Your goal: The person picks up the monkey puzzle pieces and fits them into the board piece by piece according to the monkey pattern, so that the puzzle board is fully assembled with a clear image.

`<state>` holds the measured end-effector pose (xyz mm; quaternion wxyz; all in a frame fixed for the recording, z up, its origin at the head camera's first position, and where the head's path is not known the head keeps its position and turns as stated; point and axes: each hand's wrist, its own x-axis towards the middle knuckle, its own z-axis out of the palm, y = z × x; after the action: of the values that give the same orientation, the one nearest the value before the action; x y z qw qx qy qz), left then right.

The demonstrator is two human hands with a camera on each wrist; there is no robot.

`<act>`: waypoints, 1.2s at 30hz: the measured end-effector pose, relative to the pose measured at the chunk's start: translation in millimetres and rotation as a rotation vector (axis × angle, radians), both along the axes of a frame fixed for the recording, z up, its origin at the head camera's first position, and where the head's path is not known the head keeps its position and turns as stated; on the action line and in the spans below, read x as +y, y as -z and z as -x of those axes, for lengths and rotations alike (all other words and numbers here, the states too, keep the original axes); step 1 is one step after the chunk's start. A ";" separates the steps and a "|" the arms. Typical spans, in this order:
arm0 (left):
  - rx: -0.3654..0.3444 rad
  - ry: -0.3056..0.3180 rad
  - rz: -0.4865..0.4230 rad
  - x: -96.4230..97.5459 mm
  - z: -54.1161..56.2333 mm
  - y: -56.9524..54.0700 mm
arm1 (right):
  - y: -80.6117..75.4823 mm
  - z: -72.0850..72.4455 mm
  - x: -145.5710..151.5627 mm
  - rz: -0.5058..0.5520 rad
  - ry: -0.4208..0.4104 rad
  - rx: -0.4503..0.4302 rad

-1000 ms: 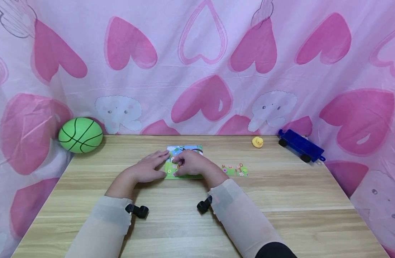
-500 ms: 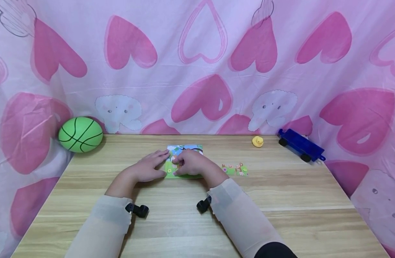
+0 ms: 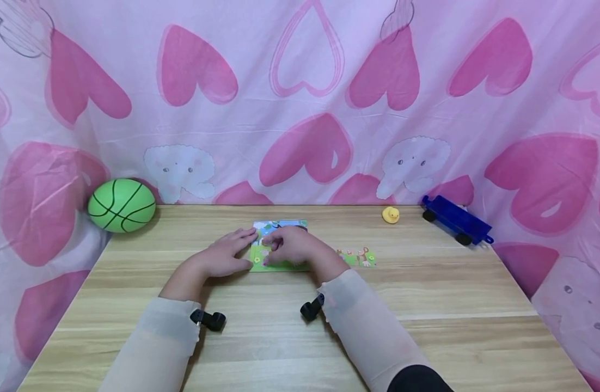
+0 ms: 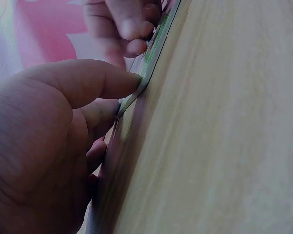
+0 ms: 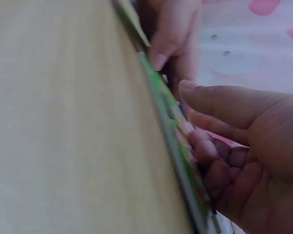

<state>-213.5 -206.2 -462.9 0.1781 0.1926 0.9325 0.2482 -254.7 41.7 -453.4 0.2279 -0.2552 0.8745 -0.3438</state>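
Observation:
A jigsaw puzzle board (image 3: 280, 224) with a blue and green picture lies flat at the middle of the table. My left hand (image 3: 227, 253) rests at its left side, fingers spread, the thumb at the near corner and the fingertips along the left edge. Over the board reaches my right hand (image 3: 292, 246), its thumb and index finger apart and nothing showing between them. In the right wrist view the other fingers (image 5: 217, 178) curl low against the picture surface. The right hand covers much of the picture. Loose puzzle pieces (image 3: 367, 257) lie just right of the board.
A green ball (image 3: 122, 206) sits at the table's back left corner. Toward the back right are a small yellow toy duck (image 3: 390, 215) and a blue toy wagon (image 3: 455, 220). A pink heart-patterned curtain (image 3: 307, 152) hangs behind the wooden table (image 3: 261, 337).
My right hand has shifted slightly over the board, and its index finger and thumb have spread wider. The left hand stays in place at the board's edge.

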 end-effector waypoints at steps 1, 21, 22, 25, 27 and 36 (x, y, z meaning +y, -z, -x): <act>0.002 0.001 0.000 -0.1 -0.2 0.1 | -2.2 0.4 2.6 0.027 0.009 -0.024; 0.006 -0.007 0.023 2.2 0.5 1.9 | -23.4 4.3 134.5 -0.008 0.187 -0.026; 0.005 -0.007 0.025 2.4 0.5 2.0 | -21.7 4.3 141.7 -0.008 0.198 -0.031; 0.004 -0.007 0.024 3.2 0.4 2.2 | -18.4 2.9 162.2 -0.006 0.218 -0.034; 0.001 -0.010 0.023 3.4 0.0 1.9 | -16.2 2.5 174.5 0.005 0.227 -0.041; 0.001 -0.020 0.029 2.5 0.4 2.7 | -3.1 4.3 201.7 0.084 0.216 -0.157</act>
<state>-213.9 -203.7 -465.6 0.1781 0.1806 0.9380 0.2364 -259.0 243.4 -450.2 0.2463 -0.1411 0.8612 -0.4217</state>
